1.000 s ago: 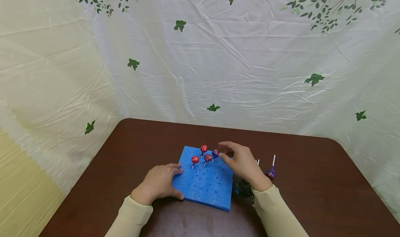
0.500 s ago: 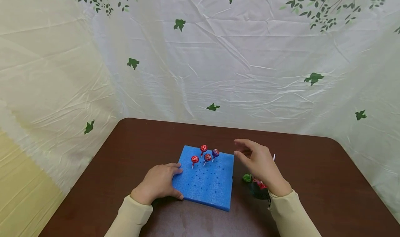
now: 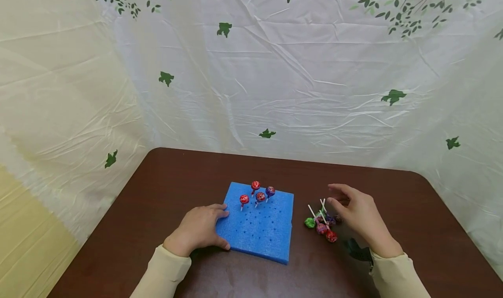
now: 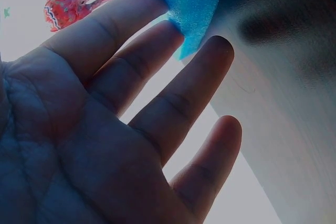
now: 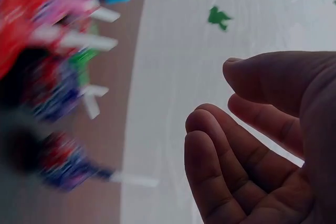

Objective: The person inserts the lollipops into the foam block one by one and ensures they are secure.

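A blue foam board (image 3: 259,241) dotted with small holes lies on the table, and several wrapped lollipops stand in its far part, among them a red lollipop (image 3: 244,199) and a purple lollipop (image 3: 270,191). My left hand (image 3: 200,230) rests at the board's left side, fingertips and thumb touching its edge; in the left wrist view its fingers (image 4: 181,98) are straight. To the right, a pile of loose lollipops (image 3: 321,228) has green, red and purple wrappers. My right hand (image 3: 363,215) hovers just right of that pile, fingers loosely bent around nothing.
The dark brown table (image 3: 188,171) carries everything, its far edge meeting a pale cloth (image 3: 196,114) printed with green leaves. A dark strap-like object (image 3: 357,250) sits under my right wrist. One lollipop (image 5: 65,163) lies at the pile's side nearest the right hand.
My right hand has moved away from the purple lollipop standing in the board and travelled right, past the loose pile, uncovering it. The left hand stays at the board's edge.
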